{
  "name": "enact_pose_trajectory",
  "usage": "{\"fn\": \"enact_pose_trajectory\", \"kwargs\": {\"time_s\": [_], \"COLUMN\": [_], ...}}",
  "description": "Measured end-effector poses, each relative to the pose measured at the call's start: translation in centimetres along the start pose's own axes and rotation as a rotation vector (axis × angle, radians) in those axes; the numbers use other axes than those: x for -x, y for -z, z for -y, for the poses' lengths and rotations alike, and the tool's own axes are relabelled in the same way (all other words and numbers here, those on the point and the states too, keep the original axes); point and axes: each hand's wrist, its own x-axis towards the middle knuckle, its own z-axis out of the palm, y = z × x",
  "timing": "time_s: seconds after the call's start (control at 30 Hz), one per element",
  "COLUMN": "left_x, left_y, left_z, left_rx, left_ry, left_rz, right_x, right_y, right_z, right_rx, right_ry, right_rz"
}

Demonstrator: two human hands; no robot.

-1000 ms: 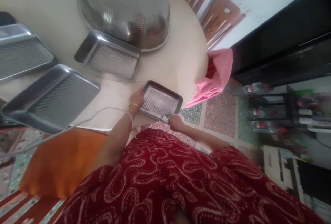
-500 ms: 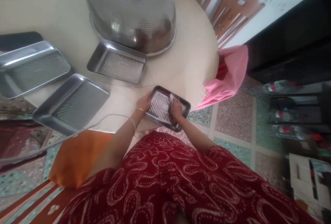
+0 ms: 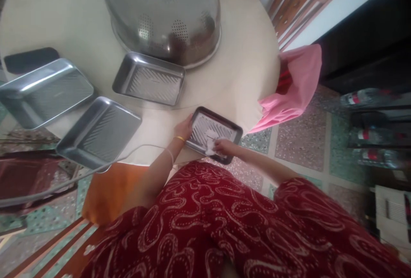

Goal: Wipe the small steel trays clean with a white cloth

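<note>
A small dark-rimmed metal tray (image 3: 221, 124) with a ridged bottom lies at the table's front edge. Its left side is gripped by my left hand (image 3: 184, 128), which wears a yellow bangle. Inside the tray, my right hand (image 3: 224, 146) presses a crumpled white cloth or tissue (image 3: 210, 142) against the ridges, close to the near rim. Most of the right fingers' undersides are hidden. Three other metal trays lie to the left: one by the dome (image 3: 150, 82), one at the table edge (image 3: 102, 134) and one farther left (image 3: 54, 94).
A large perforated steel dome cover (image 3: 160, 17) stands on the round table (image 3: 244, 64). A dark flat item (image 3: 30, 60) lies at the left. A pale cable (image 3: 135, 152) crosses my left forearm. Pink cloth (image 3: 289, 90) hangs at the right; bottles (image 3: 369, 134) stand beyond.
My right hand has moved the white cloth from the tray's upper middle down toward the near rim. My left hand keeps its hold, and the view has shifted slightly.
</note>
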Motion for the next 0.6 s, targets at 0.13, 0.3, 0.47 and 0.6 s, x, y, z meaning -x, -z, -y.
{"fn": "enact_pose_trajectory", "kwargs": {"time_s": [0.13,0.3,0.47,0.6], "left_x": [-0.1,-0.2,-0.1,0.0], "left_y": [-0.2,-0.6,-0.4,-0.1], "left_z": [0.2,0.4,0.3,0.1], "left_rx": [0.008,0.031,0.04,0.014], "left_ry": [-0.004,0.045,0.064,0.054], "left_rz": [-0.012,-0.043,-0.04,-0.053], "right_x": [-0.6,-8.5,-10.6,-4.9], "right_y": [3.4,3.1,0.6,-0.1], "right_z": [-3.4,1.2,5.8,3.8], "right_rx": [0.061,0.023,-0.061,-0.055], "right_ry": [-0.282,-0.37,-0.107,0.033], "right_rz": [-0.203,-0.41,-0.251,-0.047]}}
